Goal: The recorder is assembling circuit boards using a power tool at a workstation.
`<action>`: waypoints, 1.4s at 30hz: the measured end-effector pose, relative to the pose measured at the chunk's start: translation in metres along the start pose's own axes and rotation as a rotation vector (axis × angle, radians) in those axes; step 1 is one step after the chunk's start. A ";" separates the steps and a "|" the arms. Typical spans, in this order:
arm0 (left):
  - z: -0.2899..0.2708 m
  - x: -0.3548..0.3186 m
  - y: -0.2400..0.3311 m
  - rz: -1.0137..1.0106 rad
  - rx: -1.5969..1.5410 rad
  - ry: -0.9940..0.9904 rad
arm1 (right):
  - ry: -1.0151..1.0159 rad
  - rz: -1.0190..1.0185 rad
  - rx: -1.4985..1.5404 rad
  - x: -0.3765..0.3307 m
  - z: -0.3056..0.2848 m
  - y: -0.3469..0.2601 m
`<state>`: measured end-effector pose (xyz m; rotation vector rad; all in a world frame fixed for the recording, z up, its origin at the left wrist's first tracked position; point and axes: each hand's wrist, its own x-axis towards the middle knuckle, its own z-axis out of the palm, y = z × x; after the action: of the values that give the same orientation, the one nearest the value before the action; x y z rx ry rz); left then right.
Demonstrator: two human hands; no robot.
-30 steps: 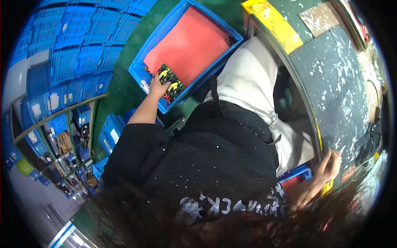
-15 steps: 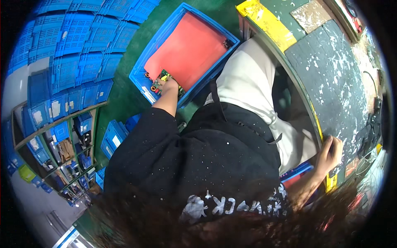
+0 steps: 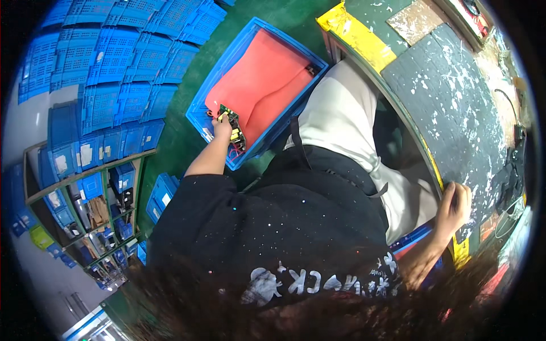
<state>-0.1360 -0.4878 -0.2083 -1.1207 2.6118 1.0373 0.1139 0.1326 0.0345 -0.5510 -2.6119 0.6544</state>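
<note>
My left hand [image 3: 222, 128] reaches down into a blue crate [image 3: 245, 48] on the green floor and grips a green circuit board [image 3: 233, 126] with yellow parts and red wires at the crate's near corner. A red sheet [image 3: 264, 82] covers most of the crate's inside. My right hand [image 3: 453, 204] rests with bent fingers on the edge of the dark, paint-speckled workbench [image 3: 455, 108], holding nothing that I can see. My black top and pale trousers fill the middle of the view.
Stacks of blue crates [image 3: 114, 62] stand at the left, with a shelf of blue bins [image 3: 85, 199] below them. The bench edge carries yellow tape [image 3: 355, 34]. Cables and a black device [image 3: 515, 170] lie at the bench's right. Another blue crate [image 3: 418, 236] sits under the bench.
My left hand has slid along the crate's near edge with the circuit board. The view has shifted, and my right hand stays on the bench edge.
</note>
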 end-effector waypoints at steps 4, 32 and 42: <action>-0.029 -0.052 0.073 -0.078 -0.160 -0.074 | 0.040 -0.039 -0.001 -0.002 0.003 0.003; -0.246 -0.057 0.213 0.162 0.136 -0.360 | 0.038 -0.006 0.093 -0.002 -0.011 0.003; -0.208 -0.231 0.351 0.874 0.116 -0.760 | -0.133 0.074 0.674 0.006 -0.001 -0.066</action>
<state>-0.1756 -0.3085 0.2234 0.4739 2.3862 1.0836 0.0912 0.0821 0.0709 -0.3932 -2.2764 1.5482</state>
